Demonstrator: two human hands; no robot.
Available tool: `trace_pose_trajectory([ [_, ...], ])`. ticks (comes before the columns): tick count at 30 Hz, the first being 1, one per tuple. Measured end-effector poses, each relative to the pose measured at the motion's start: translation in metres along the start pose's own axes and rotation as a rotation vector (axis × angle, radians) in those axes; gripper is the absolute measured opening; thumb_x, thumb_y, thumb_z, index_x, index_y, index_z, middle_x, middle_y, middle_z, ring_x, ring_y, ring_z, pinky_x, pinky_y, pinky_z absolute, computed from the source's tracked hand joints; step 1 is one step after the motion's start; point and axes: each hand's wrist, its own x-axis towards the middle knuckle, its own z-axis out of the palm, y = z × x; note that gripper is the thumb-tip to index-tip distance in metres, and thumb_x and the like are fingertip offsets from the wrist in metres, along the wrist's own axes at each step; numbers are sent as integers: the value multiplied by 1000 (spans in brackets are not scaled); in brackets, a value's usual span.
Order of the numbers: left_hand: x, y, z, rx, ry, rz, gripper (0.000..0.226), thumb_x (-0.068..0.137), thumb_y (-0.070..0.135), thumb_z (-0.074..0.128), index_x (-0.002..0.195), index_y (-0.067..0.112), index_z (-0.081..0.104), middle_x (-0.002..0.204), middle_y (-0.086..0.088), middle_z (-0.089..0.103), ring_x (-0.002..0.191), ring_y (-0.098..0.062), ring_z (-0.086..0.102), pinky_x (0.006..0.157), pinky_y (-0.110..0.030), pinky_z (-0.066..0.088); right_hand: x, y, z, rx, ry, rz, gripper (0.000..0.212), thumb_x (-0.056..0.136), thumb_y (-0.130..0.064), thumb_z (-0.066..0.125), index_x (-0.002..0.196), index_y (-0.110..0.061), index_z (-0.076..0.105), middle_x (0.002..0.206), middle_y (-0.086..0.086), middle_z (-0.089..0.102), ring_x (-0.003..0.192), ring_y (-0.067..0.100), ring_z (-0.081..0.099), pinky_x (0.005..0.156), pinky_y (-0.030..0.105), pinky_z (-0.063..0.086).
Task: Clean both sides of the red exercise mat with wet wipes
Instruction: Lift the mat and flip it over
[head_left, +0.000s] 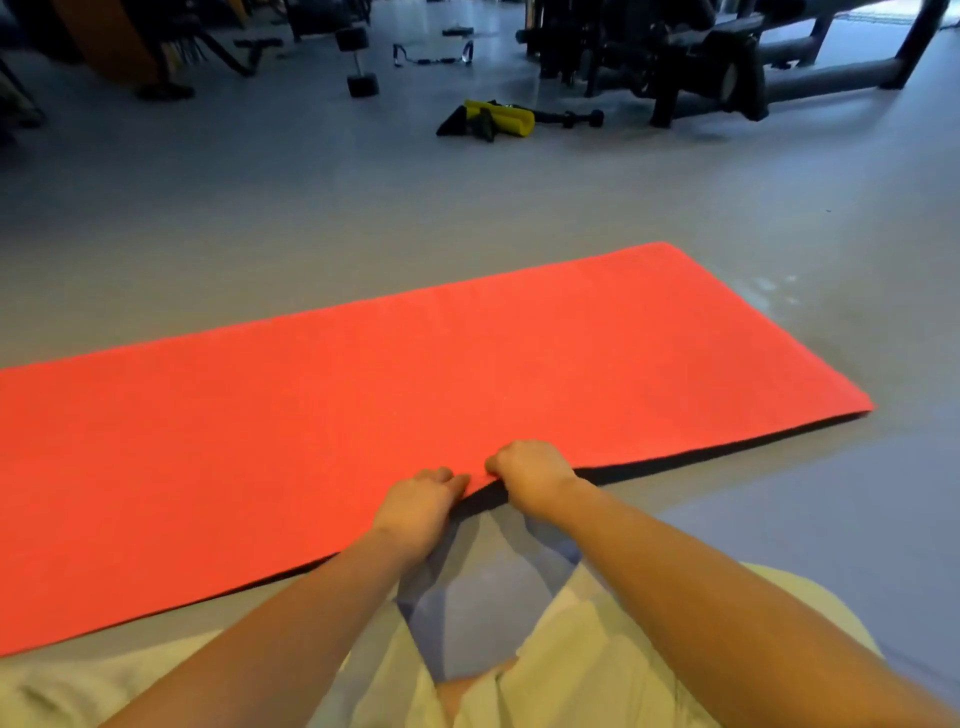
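At the near edge, two hands, left hand (415, 506) and right hand (530, 473), grip one red mat (363, 395).

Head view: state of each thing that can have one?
red exercise mat: unrolled on the floor, red side up, near edge lifted a little at the hands
left hand: pinches the mat's near edge
right hand: fingers curled round the mat's near edge
dumbbell: on the floor beyond the mat, untouched
yellow and black gear: lying on the floor beyond the mat, untouched
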Motion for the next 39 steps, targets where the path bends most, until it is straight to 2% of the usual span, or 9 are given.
trace_pose_trajectory([
  [5, -64, -81, -6, 130, 50, -234, 70, 91, 8, 55, 158, 24, 39, 139, -3, 55, 127, -30, 53, 86, -44, 54, -4, 8, -15, -9, 186, 53, 35, 76, -5, 57, 106, -22, 64, 104, 3, 67, 96, 32, 66, 66, 35, 45],
  [8, -74, -101, -21, 172, 87, -283, 71, 91, 6, 53, 159, 22, 38, 136, -2, 58, 123, -30, 56, 83, -44, 57, -6, 14, -30, -5, 336, 82, 42, 68, -2, 60, 106, -20, 65, 98, 3, 64, 92, 32, 64, 61, 34, 47],
  [14, -10, -25, -41, 62, 78, -222, 52, 99, 8, 46, 149, 21, 47, 135, -9, 60, 124, -34, 58, 96, -44, 51, -36, 73, -42, 69, 491, 386, 39, 58, -6, 66, 95, -18, 69, 91, 4, 66, 90, 32, 64, 65, 37, 54],
  [18, 35, 27, -39, 18, 31, -137, 45, 96, 4, 48, 139, 16, 55, 127, -14, 61, 119, -38, 60, 93, -44, 49, -61, 107, -33, -24, 338, 617, 23, 75, -9, 68, 97, -16, 70, 95, 6, 63, 89, 32, 66, 66, 35, 54],
  [21, 47, 41, -33, -78, 13, -128, 32, 94, 10, 57, 125, 13, 61, 123, -15, 61, 116, -39, 62, 92, -45, 49, -50, 80, -18, -25, 179, 430, 36, 78, -12, 65, 114, -19, 63, 112, 6, 59, 106, 30, 62, 81, 37, 53],
  [26, 27, 20, -22, -223, 71, -48, 41, 85, 25, 73, 122, 15, 58, 120, -11, 56, 114, -36, 56, 86, -45, 47, -14, -6, -6, -49, 66, 28, 34, 85, -8, 60, 118, -18, 59, 116, 6, 58, 112, 30, 59, 80, 40, 51],
  [31, -34, -65, -7, -96, 168, -157, 21, 87, 12, 59, 108, 12, 59, 112, -12, 54, 111, -38, 53, 82, -49, 49, -4, 12, -11, -62, 113, 174, 26, 81, -9, 62, 104, -20, 65, 108, 4, 66, 102, 30, 66, 70, 34, 47],
  [35, -41, -77, -19, -27, 132, -170, 25, 89, 24, 68, 111, 16, 60, 116, -6, 55, 114, -31, 54, 81, -43, 47, -7, 30, -14, -66, 121, 395, 26, 85, -5, 58, 106, -17, 67, 111, 5, 69, 103, 29, 68, 78, 34, 53],
  [39, -25, -41, -20, -44, 106, -120, 21, 90, 24, 65, 110, 17, 62, 115, -6, 56, 113, -31, 56, 83, -45, 48, -7, -5, 0, -57, 135, 67, 30, 84, -11, 60, 113, -19, 60, 112, 5, 59, 104, 31, 63, 75, 38, 52],
])
